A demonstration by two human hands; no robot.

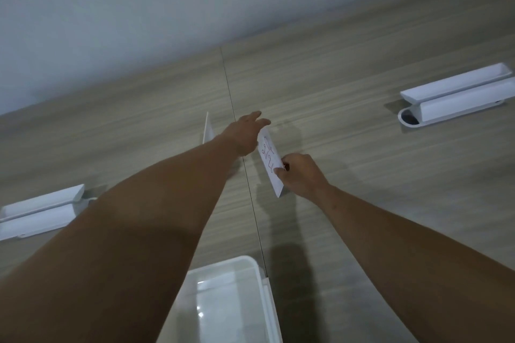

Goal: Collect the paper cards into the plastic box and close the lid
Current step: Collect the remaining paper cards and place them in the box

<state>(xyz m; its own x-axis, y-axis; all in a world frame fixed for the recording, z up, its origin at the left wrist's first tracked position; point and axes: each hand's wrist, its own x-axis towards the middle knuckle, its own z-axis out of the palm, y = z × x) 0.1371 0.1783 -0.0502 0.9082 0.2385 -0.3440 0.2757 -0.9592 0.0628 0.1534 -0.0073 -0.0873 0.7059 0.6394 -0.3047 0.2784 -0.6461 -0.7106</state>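
Note:
A white paper card [269, 159] with red writing is tilted up off the wooden table [348, 170]. My right hand [302, 175] pinches its near end between thumb and fingers. My left hand [245, 132] reaches past the card's far end, fingers stretched forward and touching its top edge. Another white card [208, 128] stands on edge just left of my left wrist, partly hidden by it. The clear plastic box [223, 301] sits open and empty at the bottom centre, partly behind my left forearm. Its lid [271, 312] appears to stand along its right side.
A white cable-tray fitting [454, 97] lies on the table at the far right, another [41, 211] at the left edge. A seam [245, 175] runs down the table between my arms. A pale wall rises behind the table's far edge.

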